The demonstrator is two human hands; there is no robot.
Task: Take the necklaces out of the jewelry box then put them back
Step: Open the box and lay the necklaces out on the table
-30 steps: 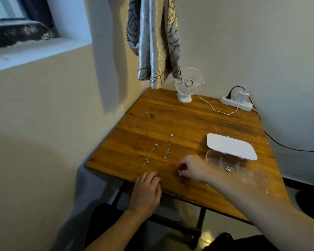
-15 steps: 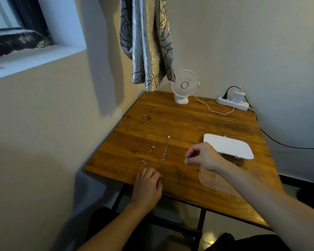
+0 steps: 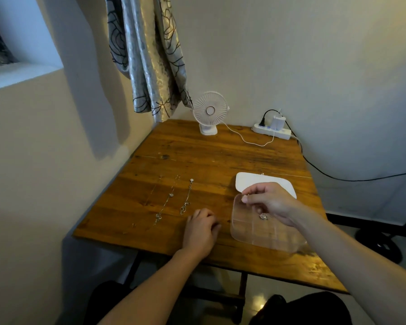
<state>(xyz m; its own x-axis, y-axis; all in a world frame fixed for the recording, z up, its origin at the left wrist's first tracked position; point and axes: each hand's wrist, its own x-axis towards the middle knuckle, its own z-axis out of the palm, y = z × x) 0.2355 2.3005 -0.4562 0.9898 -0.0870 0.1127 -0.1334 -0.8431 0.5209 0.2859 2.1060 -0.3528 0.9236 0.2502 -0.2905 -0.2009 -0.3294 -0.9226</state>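
The right hand (image 3: pixel 271 204) is held above the box (image 3: pixel 251 238), with thumb and forefinger pinched on a thin chain (image 3: pixel 246 195); the other fingers are curled loosely. A small pendant (image 3: pixel 263 216) is seen under the palm, over the box's upper compartments. Whether it hangs from the chain or lies in a compartment cannot be told.

The box is a clear, divided tray, set on the right half of the table (image 3: pixel 220 156) near the front edge. Its white lid (image 3: pixel 245 181) is swung open and lies flat behind it, partly covered by the right hand.

The left hand (image 3: pixel 201 231) is rested on the table just left of the box, fingers loosely curled, with nothing seen in it.

Three necklaces (image 3: pixel 186 199) are laid out side by side in straight lines on the left half of the table, apart from one another and from the box; the leftmost is faint.

At the far edge a white fan (image 3: pixel 210 111) is stood beside a power strip (image 3: pixel 273 132). A curtain (image 3: pixel 148 55) is hung in the corner above.
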